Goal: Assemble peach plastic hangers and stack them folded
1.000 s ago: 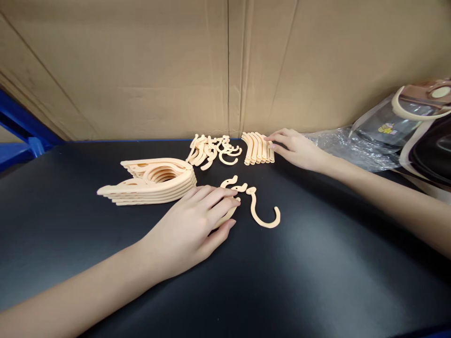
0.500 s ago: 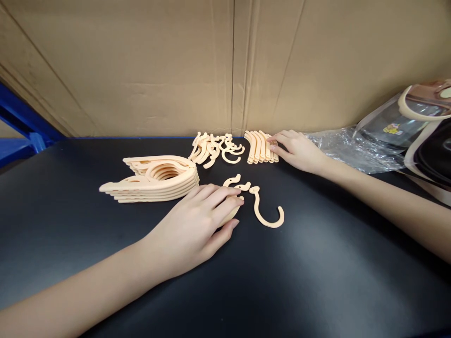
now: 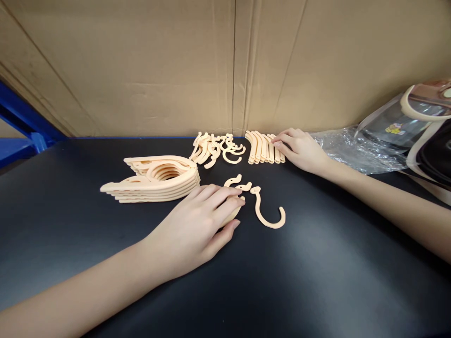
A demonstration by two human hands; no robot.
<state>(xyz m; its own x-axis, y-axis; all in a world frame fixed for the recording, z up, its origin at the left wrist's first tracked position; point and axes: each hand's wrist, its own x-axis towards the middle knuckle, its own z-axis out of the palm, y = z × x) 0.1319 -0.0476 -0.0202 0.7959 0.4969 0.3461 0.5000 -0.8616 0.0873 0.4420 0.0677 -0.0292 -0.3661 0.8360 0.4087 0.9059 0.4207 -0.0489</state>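
Note:
My left hand (image 3: 197, 223) lies on the black tabletop (image 3: 317, 272) with fingers and thumb closed round a peach plastic piece (image 3: 234, 213), mostly hidden beneath them. Just right of its fingertips lie a loose peach hook (image 3: 269, 216) and two small peach end pieces (image 3: 238, 184). My right hand (image 3: 299, 149) reaches to the back, its fingers stretched out flat and its fingertips touching the right end of a row of curved peach strips (image 3: 262, 148). Nothing is gripped in that hand.
A stack of flat peach hanger bodies (image 3: 155, 180) sits left of my left hand. A heap of peach hooks (image 3: 216, 148) lies at the back by the cardboard wall (image 3: 225, 65). Crinkled clear plastic (image 3: 352, 148) and bagged goods (image 3: 419, 122) are at the right; a blue frame (image 3: 21, 131) at the left.
Both hands stay almost where they were. The right-hand fingertips have shifted slightly along the row's right end, and the view has drifted a little.

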